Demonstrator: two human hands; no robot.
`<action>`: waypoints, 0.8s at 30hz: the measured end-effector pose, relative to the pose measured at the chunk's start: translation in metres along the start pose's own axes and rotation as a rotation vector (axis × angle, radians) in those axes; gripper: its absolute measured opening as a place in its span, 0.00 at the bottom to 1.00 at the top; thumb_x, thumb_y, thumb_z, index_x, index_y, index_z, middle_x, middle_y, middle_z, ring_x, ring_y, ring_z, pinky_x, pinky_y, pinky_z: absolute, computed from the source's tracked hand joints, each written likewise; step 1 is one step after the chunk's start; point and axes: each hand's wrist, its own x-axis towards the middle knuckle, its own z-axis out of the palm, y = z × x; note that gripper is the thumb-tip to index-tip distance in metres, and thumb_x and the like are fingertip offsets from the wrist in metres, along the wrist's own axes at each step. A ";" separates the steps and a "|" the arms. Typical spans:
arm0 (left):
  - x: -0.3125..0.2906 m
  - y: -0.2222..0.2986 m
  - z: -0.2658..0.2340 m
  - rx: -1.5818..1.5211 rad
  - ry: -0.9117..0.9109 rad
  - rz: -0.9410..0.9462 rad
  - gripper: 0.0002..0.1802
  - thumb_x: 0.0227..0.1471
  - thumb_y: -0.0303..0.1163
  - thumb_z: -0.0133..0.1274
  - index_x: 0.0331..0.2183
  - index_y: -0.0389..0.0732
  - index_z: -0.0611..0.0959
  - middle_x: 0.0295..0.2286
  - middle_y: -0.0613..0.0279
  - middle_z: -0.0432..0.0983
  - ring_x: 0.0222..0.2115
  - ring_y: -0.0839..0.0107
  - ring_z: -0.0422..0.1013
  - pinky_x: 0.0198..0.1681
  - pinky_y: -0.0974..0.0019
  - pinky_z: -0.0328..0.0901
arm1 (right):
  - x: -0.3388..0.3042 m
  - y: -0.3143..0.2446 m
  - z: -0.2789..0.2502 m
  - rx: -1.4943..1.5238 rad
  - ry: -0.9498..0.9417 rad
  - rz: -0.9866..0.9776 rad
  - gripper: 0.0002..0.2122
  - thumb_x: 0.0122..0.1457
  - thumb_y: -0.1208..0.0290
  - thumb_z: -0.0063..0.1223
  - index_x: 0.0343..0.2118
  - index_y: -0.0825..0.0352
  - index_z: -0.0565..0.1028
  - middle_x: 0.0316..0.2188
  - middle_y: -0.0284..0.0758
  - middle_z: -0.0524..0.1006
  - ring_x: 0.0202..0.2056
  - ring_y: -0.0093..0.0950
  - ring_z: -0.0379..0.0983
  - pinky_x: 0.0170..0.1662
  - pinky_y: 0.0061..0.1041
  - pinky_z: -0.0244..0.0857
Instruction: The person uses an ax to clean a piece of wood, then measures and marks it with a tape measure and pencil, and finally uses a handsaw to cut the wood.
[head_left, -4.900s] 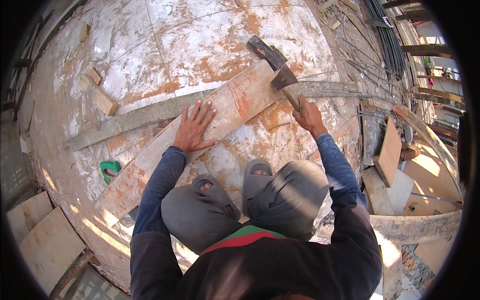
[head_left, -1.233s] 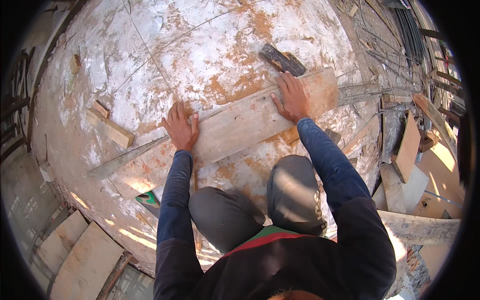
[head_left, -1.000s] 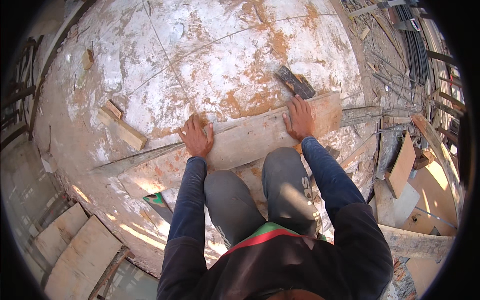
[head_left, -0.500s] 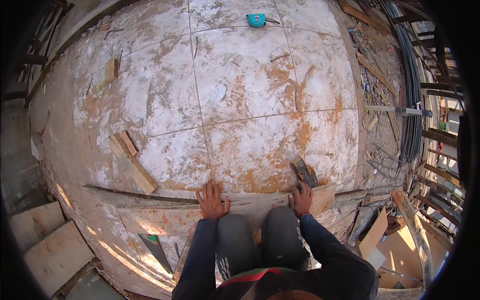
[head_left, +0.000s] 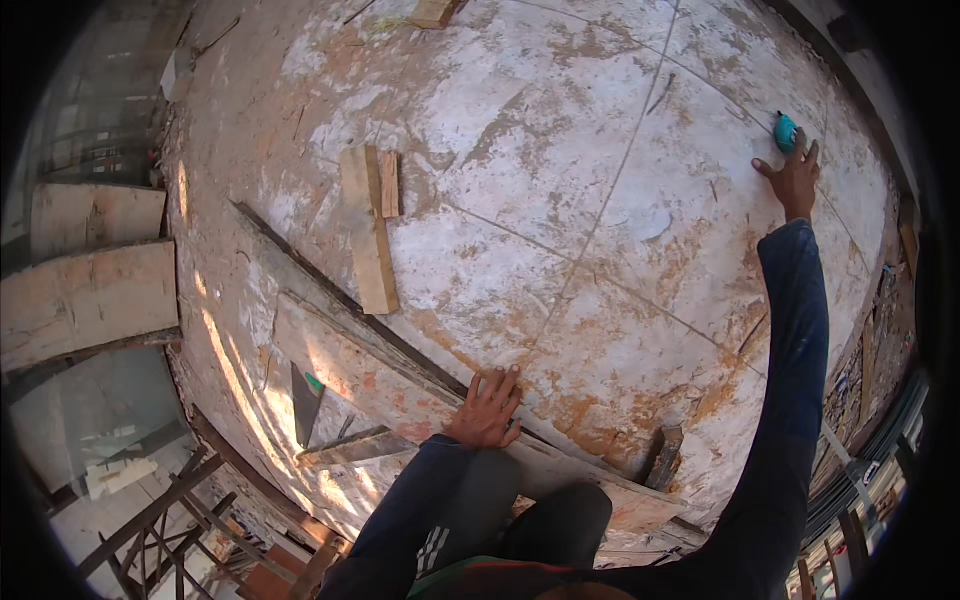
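My right arm is stretched out far to the right, and my right hand (head_left: 793, 186) is at a teal tape measure (head_left: 785, 131) on the stained floor. Its fingers are spread, with the fingertips at the tape's near edge; I cannot tell whether they touch it. My left hand (head_left: 485, 412) lies with fingers apart at the far edge of a long plank (head_left: 350, 378) in front of my knees. A darker, narrow board (head_left: 305, 272) runs along the plank's far side. Against the plank's right part lies a short dark wood block (head_left: 663, 458).
A pale timber piece (head_left: 367, 240) and a small wood offcut (head_left: 389, 182) lie beyond the plank. Another block (head_left: 435, 12) sits at the far edge. Wide boards (head_left: 90, 295) are at the left. A dark, pointed piece with green (head_left: 306, 402) lies near the plank. Dark rods (head_left: 880, 470) bundle at right.
My view has turned left and tilted. My right hand has left the plank and reached far out to the tape measure; my left hand stays on the plank.
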 end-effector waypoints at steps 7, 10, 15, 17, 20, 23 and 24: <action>-0.011 -0.021 0.005 -0.018 0.045 0.046 0.31 0.48 0.45 0.55 0.49 0.35 0.75 0.62 0.44 0.56 0.60 0.47 0.56 0.58 0.37 0.56 | 0.056 0.052 0.011 -0.015 -0.154 -0.046 0.52 0.37 0.57 0.75 0.66 0.48 0.52 0.58 0.52 0.63 0.58 0.51 0.64 0.56 0.48 0.62; 0.007 -0.015 -0.001 -0.072 0.006 0.006 0.29 0.48 0.45 0.54 0.49 0.36 0.75 0.62 0.45 0.56 0.60 0.46 0.56 0.58 0.37 0.56 | 0.007 0.020 -0.017 0.058 -0.044 0.037 0.46 0.40 0.58 0.72 0.62 0.52 0.56 0.55 0.51 0.65 0.55 0.47 0.66 0.54 0.46 0.62; 0.010 -0.003 0.032 0.055 0.119 0.074 0.27 0.47 0.43 0.52 0.47 0.37 0.76 0.61 0.46 0.59 0.60 0.44 0.57 0.56 0.40 0.58 | -0.144 -0.077 -0.133 0.399 0.008 0.140 0.35 0.43 0.61 0.67 0.56 0.58 0.63 0.49 0.48 0.70 0.50 0.41 0.69 0.50 0.43 0.64; 0.003 -0.006 0.052 0.109 0.207 0.095 0.26 0.47 0.42 0.51 0.46 0.37 0.75 0.60 0.46 0.60 0.59 0.43 0.58 0.55 0.41 0.60 | -0.220 -0.130 -0.182 0.580 -0.033 0.185 0.31 0.45 0.62 0.65 0.53 0.61 0.66 0.47 0.47 0.71 0.49 0.39 0.71 0.49 0.42 0.64; 0.007 -0.006 0.065 0.077 0.238 0.117 0.26 0.52 0.47 0.48 0.48 0.41 0.74 0.61 0.47 0.60 0.59 0.42 0.58 0.54 0.39 0.62 | -0.323 -0.224 -0.253 0.946 -0.203 0.332 0.25 0.47 0.64 0.62 0.49 0.64 0.70 0.43 0.46 0.74 0.46 0.35 0.72 0.47 0.41 0.65; 0.004 -0.013 0.065 0.029 0.181 0.238 0.26 0.55 0.51 0.47 0.49 0.45 0.73 0.61 0.47 0.59 0.59 0.41 0.59 0.53 0.39 0.63 | -0.453 -0.285 -0.311 1.328 -0.279 0.675 0.22 0.49 0.66 0.60 0.47 0.66 0.73 0.39 0.43 0.76 0.44 0.33 0.74 0.45 0.39 0.65; 0.004 -0.023 0.062 0.042 0.189 0.289 0.26 0.55 0.51 0.47 0.49 0.45 0.73 0.61 0.47 0.59 0.59 0.41 0.59 0.53 0.39 0.63 | -0.490 -0.303 -0.337 1.450 -0.262 0.782 0.22 0.49 0.66 0.60 0.47 0.66 0.72 0.38 0.41 0.76 0.44 0.34 0.74 0.46 0.39 0.65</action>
